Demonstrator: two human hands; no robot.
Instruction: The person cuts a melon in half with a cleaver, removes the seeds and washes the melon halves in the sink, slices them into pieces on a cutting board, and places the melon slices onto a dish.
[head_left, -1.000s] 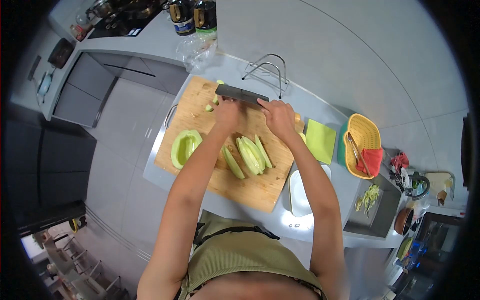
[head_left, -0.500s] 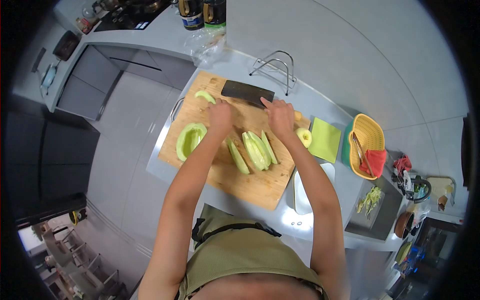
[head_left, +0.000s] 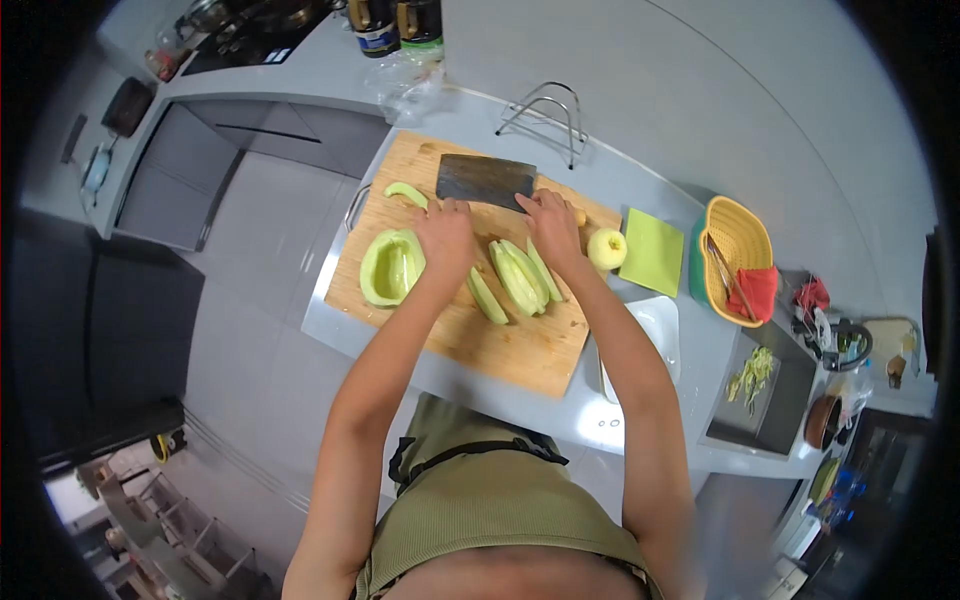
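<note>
My right hand (head_left: 550, 222) is closed around the handle of a dark-bladed cleaver (head_left: 487, 181), with a finger near the base of the blade. The blade is tilted, its broad face toward me, low over the wooden cutting board (head_left: 500, 365). Curled fingers of my left hand (head_left: 445, 232) meet the end of a curved pale green gourd strip (head_left: 405, 192); their exact grip is hidden. Left of that hand lies a hollowed gourd piece (head_left: 391, 268). Cut gourd wedges (head_left: 520, 278) and a separate long slice (head_left: 486, 298) lie between my forearms.
A round pale green piece (head_left: 607, 249) sits at the board's right edge. Beyond it are a green cloth-like square (head_left: 652, 254), a white tray (head_left: 657, 325) and a yellow basket (head_left: 742, 240). A metal rack (head_left: 545, 115) stands behind the board. Peelings (head_left: 757, 372) lie in the sink.
The cleaver blade has tilted to show more of its face. My left hand now sits slightly nearer the right one. The whole view has shifted a little.
</note>
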